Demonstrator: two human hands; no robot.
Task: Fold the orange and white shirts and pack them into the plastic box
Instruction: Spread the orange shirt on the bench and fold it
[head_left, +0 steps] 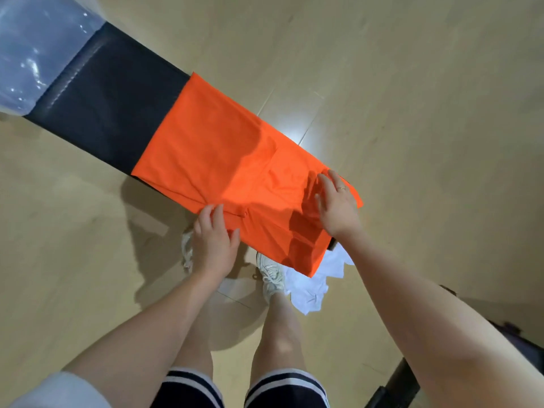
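Head view, looking down on a long, narrow black bench (109, 104) that runs diagonally across a pale wooden floor (412, 83). A bright orange cotton shirt (223, 148) lies spread flat over the near half of the bench, its near edge hanging off the bench end toward the person. The left hand (213, 242) sits at the near long edge of the bench, fingers curled, pinching a gathered fold of the orange shirt. The right hand (338, 201), a thin ring on one finger, rests on the shirt at the bench's far long edge near its end; its fingers are bent and bunch the cloth beneath them. A crumpled white shirt (306, 284) lies on the floor just beside the near end of the bench, partly covered by the hanging orange cloth and touching a white sneaker (272, 273). A translucent plastic box (38, 51) stands at the far end of the bench, well apart from both shirts.
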